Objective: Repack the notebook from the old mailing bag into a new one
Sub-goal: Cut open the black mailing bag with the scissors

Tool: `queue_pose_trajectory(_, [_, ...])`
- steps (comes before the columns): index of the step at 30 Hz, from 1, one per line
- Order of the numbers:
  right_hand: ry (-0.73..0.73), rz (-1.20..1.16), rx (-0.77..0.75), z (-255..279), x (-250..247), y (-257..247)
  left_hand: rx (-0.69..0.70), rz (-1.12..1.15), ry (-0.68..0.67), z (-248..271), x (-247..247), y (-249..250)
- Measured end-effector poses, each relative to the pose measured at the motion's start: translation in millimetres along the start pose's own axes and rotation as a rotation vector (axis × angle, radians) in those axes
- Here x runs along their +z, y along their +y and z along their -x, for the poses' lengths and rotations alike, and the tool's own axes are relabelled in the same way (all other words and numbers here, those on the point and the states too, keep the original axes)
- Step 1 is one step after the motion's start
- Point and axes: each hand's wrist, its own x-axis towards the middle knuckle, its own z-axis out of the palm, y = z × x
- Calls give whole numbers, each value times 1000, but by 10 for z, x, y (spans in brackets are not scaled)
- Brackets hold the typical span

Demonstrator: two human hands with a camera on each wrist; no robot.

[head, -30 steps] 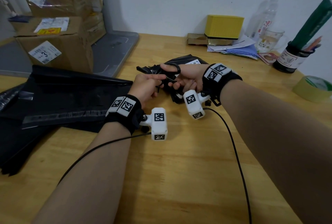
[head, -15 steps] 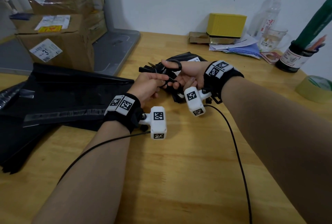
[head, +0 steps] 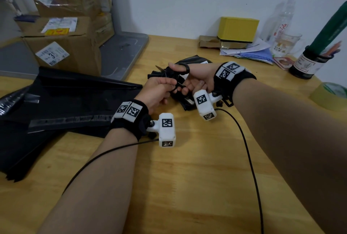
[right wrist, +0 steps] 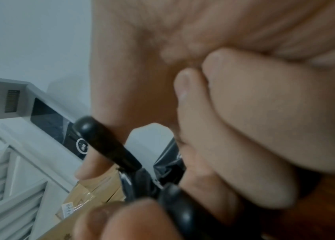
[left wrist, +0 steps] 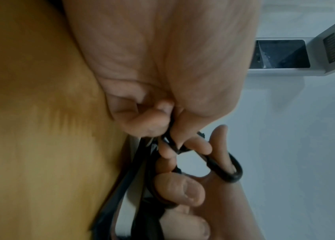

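Observation:
The old black mailing bag (head: pixel 194 59) lies crumpled at the middle of the wooden table, a white label showing on it. My left hand (head: pixel 159 88) pinches a raised edge of this bag (left wrist: pixel 168 138) between thumb and forefinger. My right hand (head: pixel 193 81) holds black-handled scissors (head: pixel 185 68), thumb through the upper loop (left wrist: pixel 233 172), other fingers curled at the lower loop (right wrist: pixel 183 209). The blade tips (head: pixel 159 68) point left, just above the left hand. The notebook is hidden inside the bag. A stack of new black mailing bags (head: pixel 65 102) lies at the left.
Taped cardboard boxes (head: pixel 62 50) stand at the back left beside a grey tray (head: pixel 122 53). Along the back wall are a yellow box (head: pixel 237 28), papers, a glass mug (head: pixel 285 45) and a dark pen jar (head: pixel 308 63). A tape roll (head: pixel 332 95) sits far right.
Both hands stay together over the old bag with the same holds. The scissors and the pinched edge have shifted only slightly.

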Motion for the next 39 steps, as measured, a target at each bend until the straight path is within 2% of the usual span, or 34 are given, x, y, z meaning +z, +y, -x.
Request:
queue_pose_trajectory(4, [23,82,18,-11,4,-137,20,79,3,16,-2,2])
queue_pose_trajectory(11, [17,-49,-52,-144,-71,37,29,74,-3,-2,-6,-11])
queue_pose_trajectory(21, [35,-47,-91,-141,-75,91,17,59,-11,3,20,-1])
queue_pose_trajectory(26, [80,-84,-141,-170,-110,127,13,18,-72,24,36,11])
queue_pose_trajectory(30, [108,-66,-162,-137,-93,137,13,81,-52,10,29,10])
queue_pose_trajectory(35, [159,-218,-230,24,-9,237,-7,284,-10,14,-18,-6])
queue_pose_trajectory(39, [70,-397,-302,323,39,476,-17,365,44,100,4,1])
